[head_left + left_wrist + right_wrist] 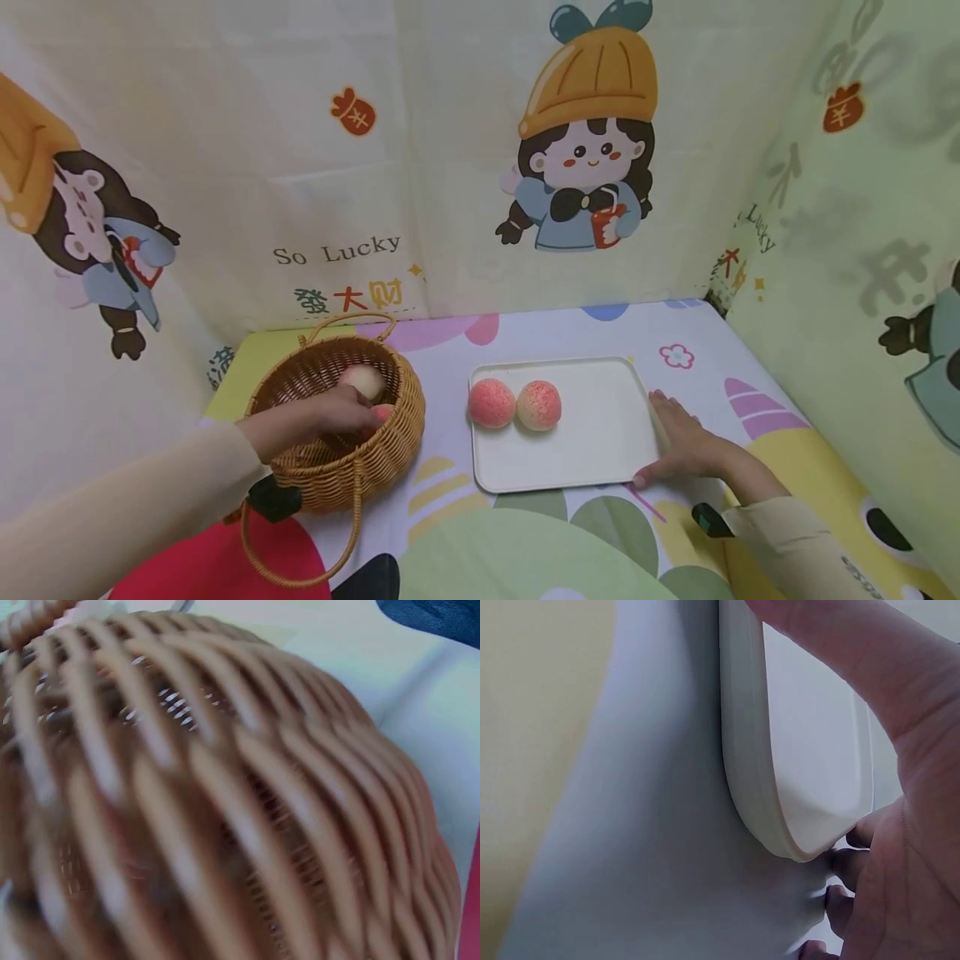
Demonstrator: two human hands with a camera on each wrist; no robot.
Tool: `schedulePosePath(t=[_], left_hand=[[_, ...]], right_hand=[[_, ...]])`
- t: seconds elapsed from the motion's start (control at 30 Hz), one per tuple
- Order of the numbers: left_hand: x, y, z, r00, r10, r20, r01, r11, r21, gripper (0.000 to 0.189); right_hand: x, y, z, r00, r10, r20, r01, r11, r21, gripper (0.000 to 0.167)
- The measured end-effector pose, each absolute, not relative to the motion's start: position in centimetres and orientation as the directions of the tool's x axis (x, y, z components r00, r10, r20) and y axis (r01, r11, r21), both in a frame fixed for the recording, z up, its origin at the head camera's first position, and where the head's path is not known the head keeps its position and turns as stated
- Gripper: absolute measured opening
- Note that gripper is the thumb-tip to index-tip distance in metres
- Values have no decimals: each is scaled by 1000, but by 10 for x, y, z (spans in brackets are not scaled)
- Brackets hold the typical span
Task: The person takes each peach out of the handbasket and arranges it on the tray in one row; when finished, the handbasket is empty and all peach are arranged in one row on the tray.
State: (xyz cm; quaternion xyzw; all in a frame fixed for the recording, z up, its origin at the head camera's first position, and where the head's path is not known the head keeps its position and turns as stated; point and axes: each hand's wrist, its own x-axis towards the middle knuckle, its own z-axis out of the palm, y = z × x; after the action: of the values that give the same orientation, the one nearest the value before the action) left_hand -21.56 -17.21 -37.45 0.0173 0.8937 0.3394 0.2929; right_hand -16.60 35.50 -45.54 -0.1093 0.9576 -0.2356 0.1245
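Inside the wicker basket (411,408), the left hand (339,412) is gripping a pink ball (385,411); the white tray (600,433) is lying rightward, long axis running sideways, two balls (492,403) sitting at its nearer end (the right hand (692,446), fingers outstretched, is touching the other).

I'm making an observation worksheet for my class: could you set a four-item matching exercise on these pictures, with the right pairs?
Things:
1. Left hand
2. Right hand
3. Tray
4. Peaches on the tray

Places, colours or states:
A. Pinkish, side by side
B. Dipping into the wicker basket
C. White, rectangular
D. At the tray's right edge

Right pairs: 1-B; 2-D; 3-C; 4-A
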Motion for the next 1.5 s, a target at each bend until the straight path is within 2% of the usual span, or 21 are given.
schedulePosePath(t=[0.13, 0.2, 0.4, 0.7, 0.9, 1.1, 1.23, 1.5], left_hand=[[-216, -183, -369, -856, 245, -456, -134, 745, 653, 74], [-216, -189, -364, -862, 260, -435, -135, 709, 692, 79], [-213, -198, -351, -891, 285, -353, -176, 500, 848, 70], [-217, -189, -330, -952, 266, -148, -50, 345, 937, 64], [-221, -163, -323, -966, 250, -72, -11, 239, 971, 64], [-226, -125, -332, -964, 265, -24, 20, 159, 987, 57], [-228, -94, -341, -955, 296, -29, 17, 153, 988, 58], [-239, -26, -359, -961, 272, -40, 30, 248, 968, 62]], right_hand=[[-166, 357, -459, -947, -267, -180, -150, 860, -488, 145], [-167, 359, -463, -948, -266, -174, -151, 859, -489, 146], [-169, 362, -467, -949, -266, -171, -151, 855, -496, 149], [-165, 358, -459, -946, -277, -168, -165, 859, -484, 140], [-165, 357, -460, -947, -283, -151, -177, 853, -491, 140], [-169, 361, -468, -948, -290, -130, -191, 847, -497, 144], [-171, 362, -472, -950, -274, -148, -170, 855, -489, 148], [-168, 361, -468, -950, -278, -142, -171, 844, -508, 145]])
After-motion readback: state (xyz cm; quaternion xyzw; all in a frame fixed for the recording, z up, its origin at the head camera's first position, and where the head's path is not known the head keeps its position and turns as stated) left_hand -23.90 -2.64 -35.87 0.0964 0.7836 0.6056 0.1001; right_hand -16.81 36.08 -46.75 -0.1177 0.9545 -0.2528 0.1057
